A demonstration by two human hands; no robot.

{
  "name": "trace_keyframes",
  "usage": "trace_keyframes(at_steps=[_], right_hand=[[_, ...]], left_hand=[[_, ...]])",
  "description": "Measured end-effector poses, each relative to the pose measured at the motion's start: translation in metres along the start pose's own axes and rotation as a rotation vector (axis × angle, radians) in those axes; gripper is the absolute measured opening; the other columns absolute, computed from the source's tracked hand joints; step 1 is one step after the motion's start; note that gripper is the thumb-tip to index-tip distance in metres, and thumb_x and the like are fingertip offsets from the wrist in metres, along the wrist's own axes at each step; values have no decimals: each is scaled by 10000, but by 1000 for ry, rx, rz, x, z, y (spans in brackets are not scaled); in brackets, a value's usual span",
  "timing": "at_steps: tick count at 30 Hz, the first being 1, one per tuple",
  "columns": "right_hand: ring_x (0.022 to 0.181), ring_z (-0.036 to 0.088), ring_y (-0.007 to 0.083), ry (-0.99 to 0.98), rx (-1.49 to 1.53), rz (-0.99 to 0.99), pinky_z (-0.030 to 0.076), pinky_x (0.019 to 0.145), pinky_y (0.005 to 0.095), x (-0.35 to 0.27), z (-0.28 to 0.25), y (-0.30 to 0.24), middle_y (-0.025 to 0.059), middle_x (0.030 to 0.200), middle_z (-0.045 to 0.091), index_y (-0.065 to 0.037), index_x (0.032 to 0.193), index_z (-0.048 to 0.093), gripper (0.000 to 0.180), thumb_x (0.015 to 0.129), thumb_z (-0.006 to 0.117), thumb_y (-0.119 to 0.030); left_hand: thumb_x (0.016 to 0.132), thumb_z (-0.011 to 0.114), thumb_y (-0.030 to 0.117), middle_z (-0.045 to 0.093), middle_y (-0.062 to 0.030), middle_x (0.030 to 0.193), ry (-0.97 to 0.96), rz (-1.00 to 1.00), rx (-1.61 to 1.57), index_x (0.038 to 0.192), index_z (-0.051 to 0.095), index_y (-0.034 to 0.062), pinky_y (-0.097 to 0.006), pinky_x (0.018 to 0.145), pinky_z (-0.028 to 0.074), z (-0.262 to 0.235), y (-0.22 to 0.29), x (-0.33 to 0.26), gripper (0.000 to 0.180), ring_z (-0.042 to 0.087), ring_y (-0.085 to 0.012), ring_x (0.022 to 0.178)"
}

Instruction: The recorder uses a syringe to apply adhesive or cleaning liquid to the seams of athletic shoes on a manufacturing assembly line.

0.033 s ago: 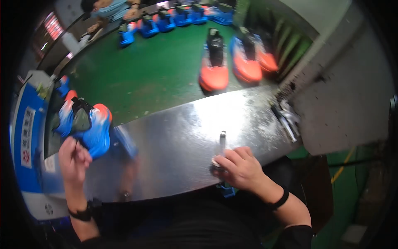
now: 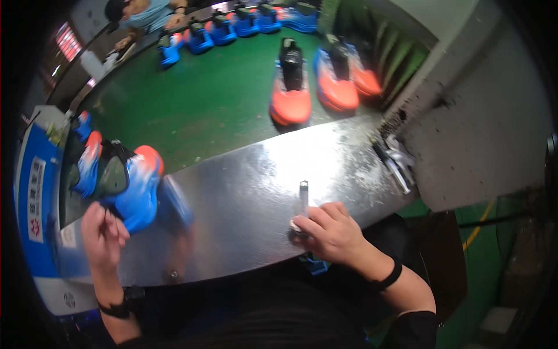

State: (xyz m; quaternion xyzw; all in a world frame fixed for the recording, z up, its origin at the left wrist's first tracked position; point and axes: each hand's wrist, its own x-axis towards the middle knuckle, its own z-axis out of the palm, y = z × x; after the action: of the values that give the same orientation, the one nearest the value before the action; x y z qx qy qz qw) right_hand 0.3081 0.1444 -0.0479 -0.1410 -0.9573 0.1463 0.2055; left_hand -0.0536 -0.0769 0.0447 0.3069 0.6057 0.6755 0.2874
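At the left of the metal bench my left hand (image 2: 104, 235) is closed, its fingers curled in at the dark heel end of a blue sports shoe (image 2: 142, 195). That shoe has an orange toe and a dark grey-green lining, and its toe points away from me. My right hand (image 2: 331, 232) grips a slim grey metal tool (image 2: 304, 195) with a squared tip. The tool points away from me over the bench; its lower part is hidden in my fingers, so I cannot tell its exact kind.
The metal bench top (image 2: 244, 215) borders a green surface (image 2: 203, 110). Orange-toed shoes (image 2: 290, 104) stand at the far right, and a row of blue shoes (image 2: 221, 32) lines the far edge near a person (image 2: 145, 20). A silver-and-black tool (image 2: 392, 166) lies right. A blue-and-white machine (image 2: 43, 203) stands left.
The view has shifted slightly, so the far shoes sit a little further left in it. My left hand and its shoe appear slightly lower. Both hands keep their grips.
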Motion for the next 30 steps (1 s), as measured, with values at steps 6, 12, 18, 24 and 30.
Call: trace_keyframes(at_steps=[6, 12, 18, 24, 30], right_hand=[[840, 510, 209, 70, 54, 10, 369, 777, 350, 1, -6, 0, 33, 940, 533, -126, 1131, 533, 443, 731, 701, -216], [793, 522, 228, 202, 288, 195, 374, 776, 352, -25, -34, 5, 55, 873, 562, -97, 1108, 565, 438, 713, 741, -164], [772, 578, 151, 228, 489, 455, 475, 670, 248, -69, -57, 13, 94, 929, 589, -31, 1140, 545, 446, 755, 744, -132], [814, 547, 80, 333, 868, 656, 458, 716, 231, -78, -55, 20, 37, 941, 599, -41, 1253, 471, 501, 806, 690, -95], [834, 580, 110, 245, 960, 688, 481, 750, 241, -73, -60, 10, 66, 930, 613, 45, 1204, 502, 476, 766, 672, -30]], left_hand=[[894, 464, 104, 615, -174, 611, -423, -252, -55, 654, 496, -47, -274, 521, 533, 97, -12, -58, 285, 662, -248, 604], [910, 483, 105, 649, -171, 662, -790, -225, 75, 739, 594, -84, -292, 557, 525, 113, -39, -56, 278, 644, -213, 578], [915, 534, 173, 518, -33, 615, -95, -178, 32, 868, 478, 41, -206, 471, 419, 62, -66, 14, 151, 507, -88, 510], [954, 469, 253, 613, -67, 1037, -80, -299, 166, 1165, 538, -8, -291, 814, 475, 50, -95, 87, 342, 591, -137, 914], [931, 529, 283, 610, -52, 1004, -176, -238, 333, 1135, 551, 17, -266, 843, 466, 68, -96, 97, 336, 573, -113, 912]])
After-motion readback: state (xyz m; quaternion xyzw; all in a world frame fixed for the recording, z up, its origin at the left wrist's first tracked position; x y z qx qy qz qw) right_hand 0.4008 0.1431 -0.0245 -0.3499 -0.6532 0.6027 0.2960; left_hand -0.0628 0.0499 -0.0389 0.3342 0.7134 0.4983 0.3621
